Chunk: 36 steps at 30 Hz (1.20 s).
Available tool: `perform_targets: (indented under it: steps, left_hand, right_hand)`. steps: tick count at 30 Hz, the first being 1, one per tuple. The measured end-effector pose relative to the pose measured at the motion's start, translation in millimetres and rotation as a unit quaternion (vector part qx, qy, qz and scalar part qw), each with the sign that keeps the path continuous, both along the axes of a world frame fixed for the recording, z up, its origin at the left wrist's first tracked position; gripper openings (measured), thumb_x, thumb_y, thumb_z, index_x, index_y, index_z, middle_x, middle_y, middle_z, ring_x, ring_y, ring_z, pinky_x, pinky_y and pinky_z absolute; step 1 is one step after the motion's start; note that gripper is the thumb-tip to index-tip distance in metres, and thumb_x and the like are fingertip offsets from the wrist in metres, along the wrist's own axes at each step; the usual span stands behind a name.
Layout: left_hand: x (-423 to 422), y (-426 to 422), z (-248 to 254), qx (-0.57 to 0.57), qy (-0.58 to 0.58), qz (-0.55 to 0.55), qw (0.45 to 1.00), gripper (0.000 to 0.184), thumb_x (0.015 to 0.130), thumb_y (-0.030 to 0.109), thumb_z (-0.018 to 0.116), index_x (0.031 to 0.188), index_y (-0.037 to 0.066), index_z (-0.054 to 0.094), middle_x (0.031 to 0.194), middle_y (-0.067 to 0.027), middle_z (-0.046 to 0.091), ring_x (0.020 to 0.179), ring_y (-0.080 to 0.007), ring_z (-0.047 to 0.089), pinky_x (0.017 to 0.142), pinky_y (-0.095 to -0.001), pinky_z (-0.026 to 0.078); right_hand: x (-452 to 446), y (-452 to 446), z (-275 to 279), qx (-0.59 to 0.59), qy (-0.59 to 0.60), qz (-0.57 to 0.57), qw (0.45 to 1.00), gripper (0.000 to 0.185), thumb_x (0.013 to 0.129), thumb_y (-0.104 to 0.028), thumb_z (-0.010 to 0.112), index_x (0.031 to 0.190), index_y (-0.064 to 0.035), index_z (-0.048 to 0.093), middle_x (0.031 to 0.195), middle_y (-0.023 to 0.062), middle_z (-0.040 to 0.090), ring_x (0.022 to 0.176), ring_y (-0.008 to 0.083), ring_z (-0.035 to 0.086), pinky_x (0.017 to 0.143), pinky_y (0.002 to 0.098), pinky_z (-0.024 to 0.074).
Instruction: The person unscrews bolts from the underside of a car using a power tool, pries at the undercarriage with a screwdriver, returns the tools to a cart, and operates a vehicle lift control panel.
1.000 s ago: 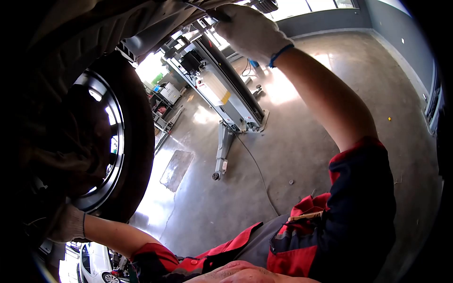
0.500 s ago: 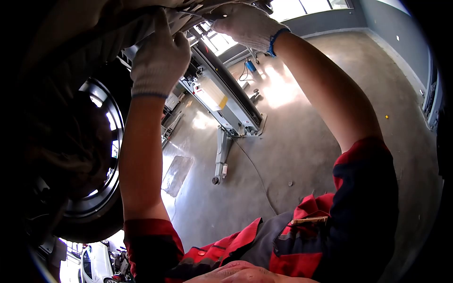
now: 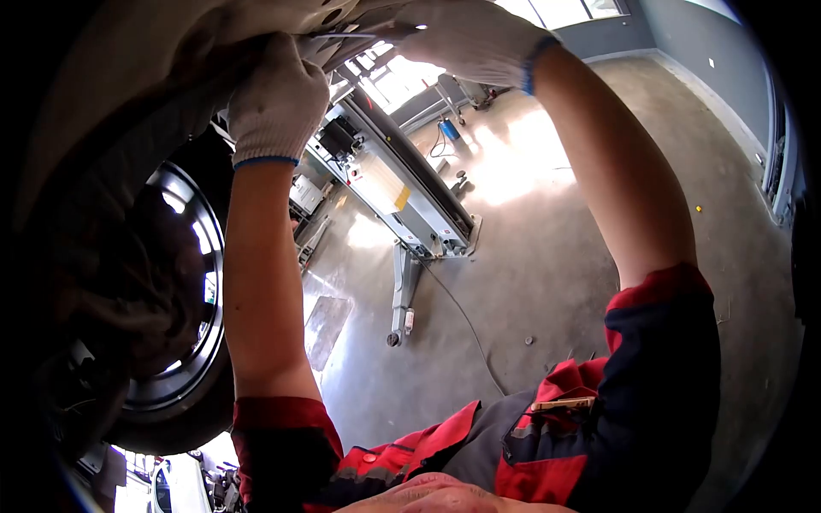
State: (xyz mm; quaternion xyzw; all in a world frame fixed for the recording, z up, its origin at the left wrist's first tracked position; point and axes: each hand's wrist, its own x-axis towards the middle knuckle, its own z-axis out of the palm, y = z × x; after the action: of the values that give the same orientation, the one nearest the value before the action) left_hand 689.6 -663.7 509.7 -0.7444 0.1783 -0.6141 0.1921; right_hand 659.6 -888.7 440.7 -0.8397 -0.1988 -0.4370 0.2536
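My left hand (image 3: pixel 278 103), in a white knit glove with a blue cuff, is raised with curled fingers against the dark lining by the car's underside (image 3: pixel 205 34). What its fingertips hold, if anything, is hidden. My right hand (image 3: pixel 470 38), gloved the same way, is closed at the top centre around a screwdriver-like tool, whose thin metal shaft (image 3: pixel 346 35) points left toward my left hand. Its handle is mostly hidden in the glove. Below and left of my left hand hangs a wheel (image 3: pixel 175 393) with a metal rim and dark tyre.
A lift post (image 3: pixel 402 179) stands ahead, with a lift arm (image 3: pixel 404 291) low beside it and a cable (image 3: pixel 462 312) on the floor. A blue cylinder (image 3: pixel 449 130) is farther back. A white car (image 3: pixel 180 486) shows at the lower left, a grey wall (image 3: pixel 710 73) at right.
My left hand has risen from beside the wheel to the car's underside. My right hand, still around the tool, has shifted slightly right, and more of the shaft shows.
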Motion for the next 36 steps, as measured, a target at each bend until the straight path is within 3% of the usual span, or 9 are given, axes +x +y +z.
perform_targets:
  steps: [3,4,9,12,17,20,24,31,36]
  left_hand:
    - [-16,-2,1,0.025,0.016,0.06,0.998,0.03,0.092,0.023,0.055,0.116,0.005,0.06,0.095,-0.0237,0.073,0.083,-0.0416,0.073,0.074,-0.0531,0.061]
    - [-21,-1,1,0.035,-0.007,0.049,0.998,0.03,0.092,0.022,0.055,0.116,0.006,0.06,0.095,-0.0236,0.074,0.083,-0.0408,0.073,0.074,-0.0528,0.061]
    - [-32,15,3,0.093,-0.082,0.023,0.992,0.029,0.091,0.019,0.055,0.118,0.01,0.061,0.094,-0.0223,0.074,0.082,-0.0392,0.074,0.072,-0.0529,0.062]
    - [-14,32,14,0.16,-0.122,-0.06,0.978,0.032,0.09,0.018,0.056,0.121,0.012,0.06,0.094,-0.0219,0.074,0.081,-0.0395,0.073,0.07,-0.0541,0.061]
    - [-26,17,8,0.093,-0.02,0.086,0.992,0.034,0.089,0.015,0.057,0.122,0.012,0.056,0.092,-0.024,0.073,0.079,-0.0403,0.073,0.068,-0.054,0.061]
    - [-18,23,12,0.116,-0.027,0.082,0.989,0.035,0.087,0.013,0.058,0.122,0.011,0.054,0.089,-0.0245,0.072,0.078,-0.0402,0.073,0.067,-0.0536,0.061]
    - [-24,23,12,0.151,-0.017,0.106,0.983,0.042,0.092,0.012,0.056,0.133,0.003,0.054,0.085,-0.0251,0.072,0.076,-0.0366,0.074,0.068,-0.0452,0.062]
    - [-13,41,30,0.352,-0.115,0.203,0.906,0.05,0.096,0.017,0.058,0.142,0.004,0.047,0.103,-0.0275,0.071,0.086,-0.0369,0.075,0.078,-0.0425,0.063]
    - [-18,29,7,0.127,-0.003,0.055,0.99,0.047,0.092,0.02,0.06,0.137,0.009,0.051,0.082,-0.0194,0.071,0.071,-0.0318,0.074,0.07,-0.0498,0.062]
  right_hand:
    - [6,-4,-46,0.04,-0.059,0.06,0.996,0.043,0.105,-0.042,0.053,0.13,-0.0107,0.067,0.12,0.0127,0.07,0.108,0.0238,0.07,0.098,0.0369,0.0569]
    - [-11,2,-56,0.056,-0.006,0.063,0.996,0.055,0.106,-0.05,0.048,0.132,-0.0047,0.063,0.118,0.0147,0.07,0.107,0.0246,0.069,0.096,0.0373,0.0555]
    - [-2,88,-102,0.265,0.031,0.226,0.937,0.039,0.106,-0.03,0.056,0.133,-0.0026,0.06,0.117,0.0153,0.07,0.109,0.0236,0.068,0.097,0.0362,0.0546]
    - [38,147,-114,0.355,-0.068,0.272,0.892,0.036,0.103,-0.024,0.053,0.13,-0.0004,0.054,0.11,0.0243,0.067,0.097,0.035,0.069,0.087,0.0459,0.0579]
    - [50,219,-108,0.46,-0.05,0.322,0.826,0.041,0.105,-0.027,0.049,0.138,-0.0027,0.046,0.11,0.0237,0.067,0.095,0.0387,0.069,0.086,0.0481,0.0569]
    - [77,282,-90,0.511,-0.059,0.273,0.813,0.044,0.105,-0.032,0.049,0.138,-0.0035,0.046,0.125,0.0281,0.063,0.114,0.0446,0.064,0.099,0.0517,0.0512]
    - [69,304,-50,0.553,-0.105,0.356,0.746,0.045,0.101,-0.017,0.053,0.14,-0.0047,0.035,0.127,0.031,0.061,0.116,0.0494,0.061,0.098,0.0524,0.0498]
    - [95,312,-30,0.497,-0.1,0.363,0.782,0.047,0.1,-0.016,0.056,0.14,-0.0055,0.033,0.123,0.0304,0.061,0.116,0.0475,0.061,0.095,0.0513,0.0497]
    - [103,309,-26,0.407,-0.165,0.391,0.809,0.054,0.101,-0.037,0.052,0.146,-0.0078,0.05,0.153,0.0201,0.046,0.14,0.0358,0.047,0.119,0.049,0.033]
